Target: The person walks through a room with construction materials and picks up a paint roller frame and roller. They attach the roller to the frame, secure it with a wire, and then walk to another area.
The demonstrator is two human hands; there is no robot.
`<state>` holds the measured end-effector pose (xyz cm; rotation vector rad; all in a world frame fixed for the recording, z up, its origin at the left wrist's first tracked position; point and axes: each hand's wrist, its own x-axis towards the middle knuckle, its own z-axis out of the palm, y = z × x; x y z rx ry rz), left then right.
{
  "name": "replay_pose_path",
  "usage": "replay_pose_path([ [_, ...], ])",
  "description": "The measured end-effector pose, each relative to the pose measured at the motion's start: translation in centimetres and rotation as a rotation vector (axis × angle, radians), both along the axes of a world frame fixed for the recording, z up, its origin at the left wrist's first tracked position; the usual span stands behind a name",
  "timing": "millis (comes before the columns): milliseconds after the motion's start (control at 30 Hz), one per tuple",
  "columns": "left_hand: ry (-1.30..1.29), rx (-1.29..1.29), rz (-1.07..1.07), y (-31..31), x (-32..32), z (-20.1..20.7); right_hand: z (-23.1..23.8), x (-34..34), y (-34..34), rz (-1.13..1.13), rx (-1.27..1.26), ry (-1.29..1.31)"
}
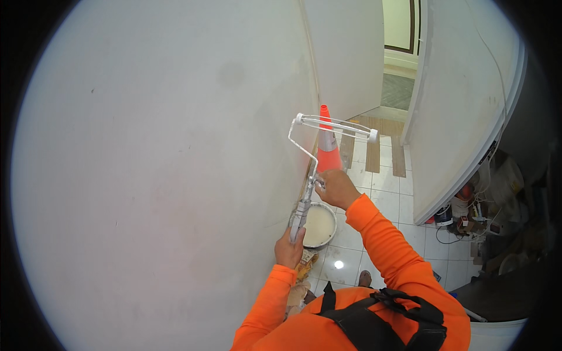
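A paint roller frame [302, 140] with a bare wire cage and no sleeve is held up in front of me. My left hand [289, 250] is wrapped round the lower end of its grey, paint-smeared handle [300, 215]. Higher up, where the bent metal rod meets the handle, my right hand [336, 188] is closed on it. The cage [336, 124] points to the right, with white caps at both ends. Below the handle stands a round bucket [335, 230] of cream-white paint [319, 226] on the tiled floor.
A pale wall [158, 164] rises close on my left. Ahead is an orange traffic cone [329, 158] beside wood-look strips [373, 155] on white tiles [385, 205]. At right, a white panel [462, 111] borders cluttered tools and cables [465, 216]. Crumpled material [305, 266] lies by the bucket.
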<state>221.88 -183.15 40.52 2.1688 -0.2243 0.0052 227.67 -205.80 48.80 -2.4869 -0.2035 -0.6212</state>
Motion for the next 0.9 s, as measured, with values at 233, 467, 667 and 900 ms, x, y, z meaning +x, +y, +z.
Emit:
replay_pose_path([
  [233, 0.027, 0.013, 0.023, -0.2, -0.4, 0.4, -0.8, 0.4, 0.1, 0.011, 0.075, -0.002],
  [467, -0.018, 0.024, 0.026, -0.4, -0.5, -0.4, -1.4, 0.7, 0.9, -0.020, 0.112, -0.006],
  [667, -0.047, 0.051, 0.069, -0.3, -1.0, -0.7, -1.1, 1.1, 0.5, 0.048, 0.127, 0.046],
  [900, -0.015, 0.018, 0.046, -0.6, -1.5, 1.0, -0.9, 1.4, -0.1, 0.092, 0.082, 0.129],
])
